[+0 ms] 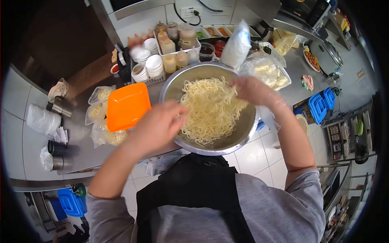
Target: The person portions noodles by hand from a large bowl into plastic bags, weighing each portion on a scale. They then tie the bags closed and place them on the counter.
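Note:
A large metal bowl (pixel 167 87) in front of me holds a loose heap of pale noodles (pixel 208 117). My right hand (pixel 253 91) is over the bowl's right side, closed on a clump of noodles that is blurred by motion. Clear plastic, perhaps part of a thin glove, shows near that wrist. At the bowl's left rim is my left hand (pixel 158 125), its fingers curled beside the noodles; what they hold, if anything, is hidden. An orange tray (pixel 126 106) lies just left of the bowl, close to my left hand.
Bagged noodles (pixel 99 115) lie beneath and beside the orange tray. Behind the bowl stand stacked white cups (pixel 154 65), a basket of sauce bottles (pixel 168 46) and a tall filled plastic bag (pixel 237 44). Another bag of noodles (pixel 263 71) sits at the right.

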### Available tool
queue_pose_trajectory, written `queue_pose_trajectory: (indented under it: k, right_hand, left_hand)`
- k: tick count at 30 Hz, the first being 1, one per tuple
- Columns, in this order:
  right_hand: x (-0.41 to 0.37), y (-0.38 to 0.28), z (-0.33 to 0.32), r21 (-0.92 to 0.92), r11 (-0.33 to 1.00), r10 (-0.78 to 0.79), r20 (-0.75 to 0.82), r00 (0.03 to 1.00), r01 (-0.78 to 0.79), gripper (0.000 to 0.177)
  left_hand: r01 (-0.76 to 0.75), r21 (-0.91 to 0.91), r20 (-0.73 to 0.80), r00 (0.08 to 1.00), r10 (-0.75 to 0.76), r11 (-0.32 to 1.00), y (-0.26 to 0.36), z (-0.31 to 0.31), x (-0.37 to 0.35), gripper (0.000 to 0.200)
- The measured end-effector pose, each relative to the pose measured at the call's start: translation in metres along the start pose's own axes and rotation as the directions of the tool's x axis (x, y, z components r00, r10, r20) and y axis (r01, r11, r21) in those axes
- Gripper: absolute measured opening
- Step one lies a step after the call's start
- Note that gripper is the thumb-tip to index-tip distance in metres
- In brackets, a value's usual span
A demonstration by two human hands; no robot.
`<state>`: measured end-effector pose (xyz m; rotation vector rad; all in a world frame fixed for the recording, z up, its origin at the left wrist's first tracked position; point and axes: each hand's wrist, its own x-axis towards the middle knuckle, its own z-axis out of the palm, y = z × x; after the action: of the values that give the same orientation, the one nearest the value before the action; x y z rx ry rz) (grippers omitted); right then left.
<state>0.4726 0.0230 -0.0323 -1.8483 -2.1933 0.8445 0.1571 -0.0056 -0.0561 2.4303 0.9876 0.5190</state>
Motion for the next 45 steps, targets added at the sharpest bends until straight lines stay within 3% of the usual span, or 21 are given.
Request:
queue_pose_trajectory:
  k: [5, 7, 8, 9, 10, 11, 13, 15, 17, 19, 21, 22, 27, 31, 33, 37, 39, 40, 41, 44, 45]
  right_hand:
    - [0.038, 0.067, 0.15, -0.13, 0.991, 0.033, 0.132, 0.991, -0.015, 0.042]
    - [0.054, 0.063, 0.183, -0.71, 0.684, 0.151, 0.362, 0.92, 0.167, 0.032]
    - [0.036, 0.048, 0.163, -0.786, 0.499, -0.031, 0.406, 0.913, 0.366, 0.055]
    - [0.027, 0.039, 0.142, -0.787, 0.498, -0.027, 0.405, 0.914, 0.364, 0.055]
    - [0.022, 0.032, 0.119, -0.24, 0.97, 0.037, 0.272, 0.962, 0.03, 0.058]
    - [0.016, 0.028, 0.098, 0.484, 0.834, 0.183, 0.213, 0.96, -0.267, 0.061]
    - [-0.004, 0.022, 0.065, 0.107, 0.986, -0.101, -0.227, 0.969, 0.128, 0.055]
    - [-0.02, -0.047, 0.009, 0.318, 0.944, 0.149, -0.159, 0.976, -0.092, 0.066]
    - [-0.03, -0.06, -0.026, 0.395, 0.918, 0.065, -0.241, 0.968, 0.037, 0.064]
    - [-0.041, -0.105, -0.053, 0.22, 0.974, 0.138, -0.372, 0.918, -0.057, 0.045]
    - [-0.051, -0.102, -0.083, 0.261, 0.934, -0.169, -0.28, 0.945, 0.245, 0.031]
    - [-0.049, -0.107, -0.093, 0.659, 0.739, 0.026, -0.237, 0.971, 0.141, 0.027]
    - [-0.045, -0.151, -0.099, 0.657, 0.685, 0.171, -0.564, 0.808, 0.314, 0.027]
    - [-0.04, -0.173, -0.103, 0.631, 0.636, 0.151, -0.666, 0.73, 0.444, 0.03]
    - [-0.043, -0.181, -0.107, 0.612, 0.614, 0.143, -0.707, 0.692, 0.498, 0.032]
    - [-0.052, -0.189, -0.127, 0.571, 0.578, 0.13, -0.77, 0.625, 0.584, 0.035]
    - [-0.053, -0.192, -0.133, 0.555, 0.551, 0.118, -0.791, 0.6, 0.623, 0.037]
    - [-0.077, -0.261, -0.088, 0.521, 0.677, 0.345, -0.848, 0.402, 0.519, 0.038]
    - [-0.077, -0.254, -0.089, 0.524, 0.674, 0.345, -0.847, 0.405, 0.521, 0.038]
    - [-0.08, -0.215, -0.098, 0.193, 0.709, -0.088, -0.93, 0.356, 0.679, 0.032]
    - [-0.078, -0.21, -0.103, 0.193, 0.703, -0.093, -0.929, 0.358, 0.684, 0.032]
  left_hand:
    - [-0.062, -0.03, -0.016, 0.998, 0.062, 0.998, -0.031, 0.073, -0.06, 0.035]
    - [-0.071, -0.032, -0.035, 0.997, 0.07, 0.997, -0.038, 0.084, -0.065, 0.038]
    - [-0.084, -0.034, -0.05, 0.995, 0.082, 0.996, -0.04, 0.085, -0.068, 0.04]
    - [-0.087, -0.037, -0.051, 0.995, 0.085, 0.996, -0.041, 0.084, -0.07, 0.04]
    - [-0.114, -0.055, -0.063, 0.992, 0.11, 0.992, -0.043, 0.083, -0.071, 0.04]
    - [-0.14, -0.075, -0.076, 0.988, 0.135, 0.987, -0.045, 0.082, -0.072, 0.041]
    - [-0.131, -0.115, -0.05, 0.991, 0.126, 0.985, -0.048, 0.077, -0.07, 0.041]
    - [-0.127, -0.153, -0.012, 0.992, 0.126, 0.98, -0.048, 0.073, -0.068, 0.041]
    - [-0.115, -0.154, -0.031, 0.993, 0.112, 0.981, -0.046, 0.069, -0.062, 0.04]
    - [-0.143, -0.166, -0.068, 0.989, 0.133, 0.976, -0.045, 0.063, -0.055, 0.043]
    - [-0.17, -0.178, -0.102, 0.983, 0.153, 0.969, -0.04, 0.053, -0.042, 0.045]
    - [-0.142, -0.192, -0.234, 0.967, 0.095, 0.971, -0.032, 0.044, -0.032, 0.049]
    - [-0.174, -0.036, -0.594, 0.796, 0.119, 0.984, -0.008, 0.014, 0.048, 0.061]
    - [-0.197, 0.117, -0.53, 0.816, 0.229, 0.973, -0.006, 0.021, 0.092, 0.049]
    - [-0.18, 0.015, -0.327, 0.929, 0.175, 0.984, -0.001, 0.017, 0.095, 0.04]
    - [-0.229, 0.126, -0.405, 0.876, 0.261, 0.965, -0.012, 0.03, 0.085, 0.035]
    - [-0.125, 0.075, -0.162, 0.977, 0.136, 0.989, -0.013, 0.028, 0.075, 0.034]
    - [-0.122, 0.077, -0.161, 0.978, 0.133, 0.99, -0.015, 0.031, 0.073, 0.034]
    - [-0.124, -0.036, -0.144, 0.983, 0.118, 0.992, -0.018, 0.037, 0.071, 0.033]
    - [-0.116, -0.154, -0.135, 0.986, 0.096, 0.981, -0.017, 0.041, 0.063, 0.026]
    - [-0.118, -0.16, -0.145, 0.985, 0.095, 0.98, -0.016, 0.039, 0.061, 0.019]
